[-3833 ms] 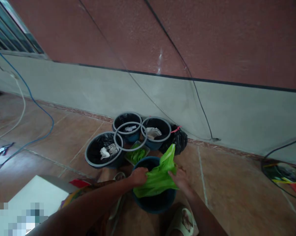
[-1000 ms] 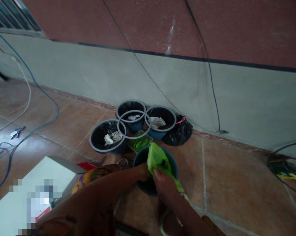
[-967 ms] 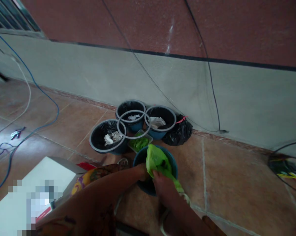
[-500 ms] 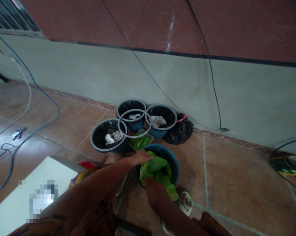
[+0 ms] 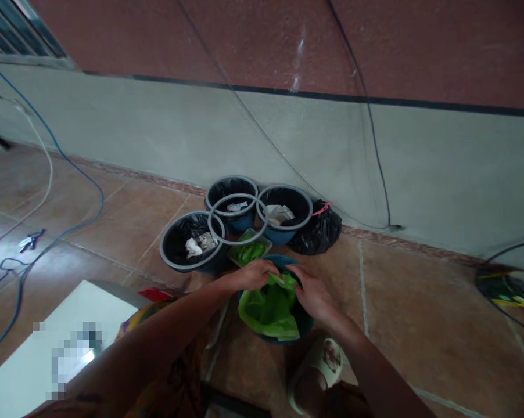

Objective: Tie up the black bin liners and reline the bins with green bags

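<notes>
A green plastic bag hangs partly inside and over the near side of a blue bin on the floor. My left hand grips the bag's upper edge with bent fingers above the bin's far left. On the right, my right hand pinches the bag near its top right. Just beyond the bin sits a clear container of more green bags. A loose grey ring rests across the container and the neighbouring bins.
Black-lined bins stand at the left, the back and the right, with paper inside. Beside them lies a tied black bag. A white box, blue cable and keys are at left; a slippered foot is near.
My right hand has moved from the bin's near side up to its right side. The green bag has spread wider and now drapes over the near rim. My left hand shifted slightly.
</notes>
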`<state>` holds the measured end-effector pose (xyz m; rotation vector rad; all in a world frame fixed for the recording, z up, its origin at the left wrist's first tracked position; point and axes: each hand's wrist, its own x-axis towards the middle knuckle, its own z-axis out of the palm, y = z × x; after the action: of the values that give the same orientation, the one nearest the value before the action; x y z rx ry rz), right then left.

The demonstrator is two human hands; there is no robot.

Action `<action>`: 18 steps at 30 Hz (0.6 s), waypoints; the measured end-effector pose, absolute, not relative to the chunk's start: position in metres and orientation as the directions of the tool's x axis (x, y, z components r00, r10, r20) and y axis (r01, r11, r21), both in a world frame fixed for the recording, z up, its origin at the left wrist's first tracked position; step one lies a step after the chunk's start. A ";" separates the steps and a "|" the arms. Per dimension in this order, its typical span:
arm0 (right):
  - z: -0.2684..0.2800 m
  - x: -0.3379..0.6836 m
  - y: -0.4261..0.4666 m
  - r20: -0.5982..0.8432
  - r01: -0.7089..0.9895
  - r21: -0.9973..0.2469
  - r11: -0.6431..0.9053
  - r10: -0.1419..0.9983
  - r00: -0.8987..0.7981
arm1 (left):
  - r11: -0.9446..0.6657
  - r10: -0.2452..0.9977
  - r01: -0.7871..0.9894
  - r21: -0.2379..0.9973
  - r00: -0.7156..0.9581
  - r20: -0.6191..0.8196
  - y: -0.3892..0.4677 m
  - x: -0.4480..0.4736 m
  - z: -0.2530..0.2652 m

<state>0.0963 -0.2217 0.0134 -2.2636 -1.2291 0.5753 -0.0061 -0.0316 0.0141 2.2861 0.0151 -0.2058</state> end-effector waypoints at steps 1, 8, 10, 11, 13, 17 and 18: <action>0.008 0.098 -0.222 -0.112 0.662 -0.623 -0.416 0.886 0.451 | -0.651 -0.068 0.060 0.757 0.988 -0.138 -0.032 -0.007 0.016; -0.004 0.095 -0.217 -0.198 0.703 -0.623 -0.344 0.938 0.284 | -0.683 -0.089 0.004 0.731 0.992 -0.089 -0.022 -0.007 0.018; -0.003 0.096 -0.217 -0.291 0.668 -0.623 -0.407 0.913 0.286 | -0.748 -0.008 0.068 0.660 0.994 -0.112 -0.017 -0.008 0.014; -0.003 0.097 -0.219 -0.332 0.642 -0.631 -0.435 0.900 0.284 | -0.777 0.048 0.121 0.617 0.990 -0.134 -0.015 -0.008 0.012; -0.006 0.098 -0.222 -0.385 0.573 -0.674 -0.467 0.883 0.267 | -0.815 0.164 0.243 0.526 0.968 -0.192 -0.011 -0.009 0.010; -0.017 0.102 -0.230 -0.482 0.458 -0.719 -0.523 0.850 0.213 | -0.847 0.294 0.388 0.364 0.911 -0.288 -0.005 -0.012 0.010; -0.019 0.105 -0.231 -0.507 0.453 -0.701 -0.551 0.832 0.227 | -0.852 0.323 0.414 0.321 0.897 -0.302 -0.004 -0.012 0.010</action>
<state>0.1048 -0.2313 -0.0194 -2.1002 -1.1835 1.2616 -0.0124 -0.0043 0.0103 2.6799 0.5416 -0.3344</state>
